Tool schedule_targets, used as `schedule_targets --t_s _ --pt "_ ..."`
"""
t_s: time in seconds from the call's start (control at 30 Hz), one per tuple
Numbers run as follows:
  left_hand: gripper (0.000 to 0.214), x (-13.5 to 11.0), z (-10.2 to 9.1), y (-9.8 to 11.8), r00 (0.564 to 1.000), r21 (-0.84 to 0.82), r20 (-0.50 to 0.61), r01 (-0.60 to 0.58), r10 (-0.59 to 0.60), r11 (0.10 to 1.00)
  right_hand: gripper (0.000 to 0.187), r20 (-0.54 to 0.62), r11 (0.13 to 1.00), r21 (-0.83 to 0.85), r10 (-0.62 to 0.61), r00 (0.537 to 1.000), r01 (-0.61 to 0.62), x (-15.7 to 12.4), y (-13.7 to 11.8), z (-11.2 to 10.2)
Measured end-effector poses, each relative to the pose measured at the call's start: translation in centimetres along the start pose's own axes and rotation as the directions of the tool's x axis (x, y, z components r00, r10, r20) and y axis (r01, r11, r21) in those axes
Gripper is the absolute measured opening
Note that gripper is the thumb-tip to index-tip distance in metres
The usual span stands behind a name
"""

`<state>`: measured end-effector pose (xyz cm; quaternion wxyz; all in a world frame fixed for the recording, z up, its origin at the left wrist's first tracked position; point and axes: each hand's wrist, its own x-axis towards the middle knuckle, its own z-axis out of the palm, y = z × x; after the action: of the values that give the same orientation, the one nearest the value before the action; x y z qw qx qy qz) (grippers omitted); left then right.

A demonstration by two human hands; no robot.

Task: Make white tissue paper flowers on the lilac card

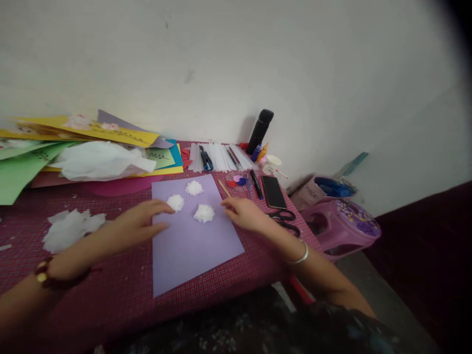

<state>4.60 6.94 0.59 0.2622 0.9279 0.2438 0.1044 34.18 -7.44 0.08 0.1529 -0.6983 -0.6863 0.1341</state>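
Note:
A sheet of purple paper (188, 246) lies flat on the table. Three white fluffy tissue puffs, one at the top (194, 187), one at the left (175, 202) and one at the right (204, 213), rest on its upper half. My left hand (149, 219) reaches over the sheet's left edge, thumb and fingers apart, fingertips close to the left puff. At the right edge, my right hand (243, 213) has its fingers curled together; whatever they pinch, if anything, is hidden. A thin wooden stick (223, 187) lies just beyond those fingers.
Crumpled white tissue (72, 228) lies at left, below stacked coloured papers (129, 132). White strips (217, 157) and a cutter (205, 158) lie behind. Scissors (283, 216), a phone (273, 191), a black marker (256, 184) and a black bottle (260, 130) are right. A pink stool (342, 226) stands beyond.

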Motion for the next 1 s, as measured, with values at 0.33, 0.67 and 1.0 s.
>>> schedule_targets --t_s 0.33,0.67,1.0 --pt "0.029 1.2 -0.6 -2.6 0.917 -0.134 -0.380 0.076 -0.122 0.988 0.034 -0.185 0.883 -0.257 0.354 0.917 -0.393 12.7 9.4 -5.8" --pt "0.019 -0.3 1.5 -6.0 0.929 -0.075 -0.363 0.049 -0.073 0.996 0.043 -0.102 0.777 -0.368 0.513 0.852 -0.512 19.1 11.8 -4.5" --pt "0.021 -0.5 2.2 -6.4 0.934 -0.060 -0.344 0.080 -0.095 0.995 0.036 -0.049 0.819 -0.294 0.502 0.863 -0.493 20.1 13.2 -4.4"
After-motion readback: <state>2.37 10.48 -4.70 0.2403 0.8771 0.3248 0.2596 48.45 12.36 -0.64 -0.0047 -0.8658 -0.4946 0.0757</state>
